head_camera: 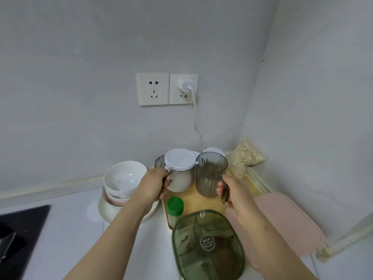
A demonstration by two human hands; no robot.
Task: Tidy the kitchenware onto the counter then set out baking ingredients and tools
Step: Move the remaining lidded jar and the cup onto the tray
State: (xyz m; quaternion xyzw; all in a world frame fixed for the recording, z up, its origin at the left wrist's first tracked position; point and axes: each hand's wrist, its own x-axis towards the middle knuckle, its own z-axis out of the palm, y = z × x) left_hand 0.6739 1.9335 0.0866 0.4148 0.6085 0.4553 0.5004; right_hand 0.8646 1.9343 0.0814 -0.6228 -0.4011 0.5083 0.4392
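Note:
My right hand [230, 196] grips the handle of a smoky grey ribbed plastic cup [210, 172], held upright above the wooden tray [193, 201]. My left hand [155, 183] grips the handle of a second grey cup [160, 162], mostly hidden behind a white-lidded jar [180, 168]. A green-capped spice bottle [175, 209] stands at the tray's front. White bowls [123, 178] sit stacked on a plate [105, 211] to the left.
A green compartment box [207, 245] with a clear lid lies in front. A pink board [282, 219] lies at right. A bag of oats [245, 156] leans in the corner. A black cooktop [18, 229] sits at far left. A charger cable [194, 118] hangs from the wall socket.

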